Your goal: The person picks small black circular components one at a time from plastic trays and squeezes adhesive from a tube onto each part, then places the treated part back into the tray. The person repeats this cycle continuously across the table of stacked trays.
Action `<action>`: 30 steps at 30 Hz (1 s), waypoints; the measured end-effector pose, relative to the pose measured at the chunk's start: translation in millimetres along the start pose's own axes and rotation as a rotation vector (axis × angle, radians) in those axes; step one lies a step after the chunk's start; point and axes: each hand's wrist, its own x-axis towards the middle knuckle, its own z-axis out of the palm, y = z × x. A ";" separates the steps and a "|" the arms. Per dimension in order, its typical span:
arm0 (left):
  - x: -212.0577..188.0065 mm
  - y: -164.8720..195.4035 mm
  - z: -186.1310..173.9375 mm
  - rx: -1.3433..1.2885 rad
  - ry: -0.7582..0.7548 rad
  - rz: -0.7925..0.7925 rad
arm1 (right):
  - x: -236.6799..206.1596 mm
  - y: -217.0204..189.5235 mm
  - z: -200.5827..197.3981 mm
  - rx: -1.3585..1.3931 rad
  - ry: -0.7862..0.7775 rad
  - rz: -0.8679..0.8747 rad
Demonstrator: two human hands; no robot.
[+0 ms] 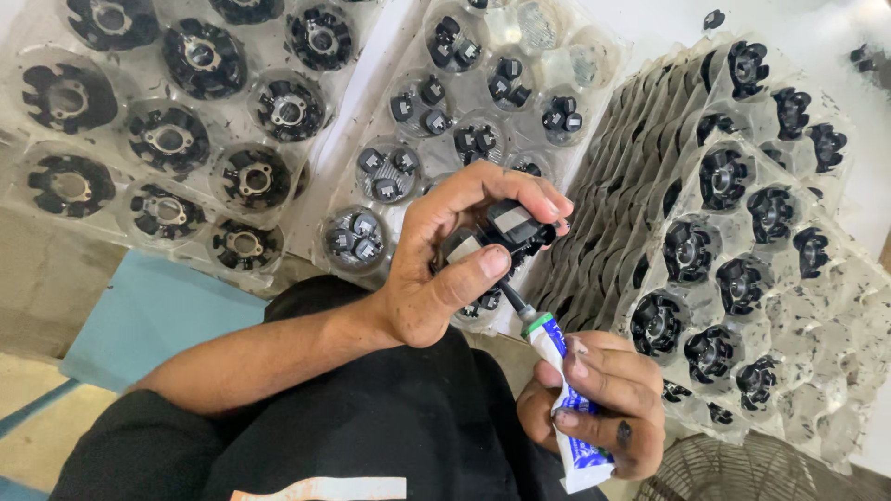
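Gripping black plastic part (506,232): left hand (445,269) | right hand (599,404) squeezing soft glue tube (566,408)

The small plastic part (506,232) held in the left hand (436,269) is black with pale grey rectangular faces. The squeezed tube (571,408) in the right hand (599,413) is white with blue print, a green band at its neck and a black nozzle; dark smudges mark that hand's fingers (624,433). The clear blister trays (148,139) on the left carry black ring-shaped parts with silvery grey centres. The middle clear tray (464,121) holds black blocks with grey faces. The stacked cloudy trays (742,232) on the right hold all-black round parts and are speckled with dark flecks. The desk (650,19) is white. The floor mat (148,315) is light blue. The clothing (371,436) is black with a pale orange stripe.
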 end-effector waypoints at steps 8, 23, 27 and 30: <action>-0.2 -3.3 1.0 -0.051 0.040 -0.025 | -0.2 0.6 3.7 -0.036 0.031 -0.025; 3.8 -15.2 1.7 -0.058 0.069 -0.031 | -4.5 8.5 -6.3 -0.017 0.000 -0.031; 4.7 -20.8 1.5 -0.087 0.089 -0.029 | -3.4 3.1 -8.1 -0.074 -0.021 0.035; 2.7 -26.2 2.8 -0.203 0.137 -0.044 | -3.3 0.7 -7.1 -0.066 0.004 0.073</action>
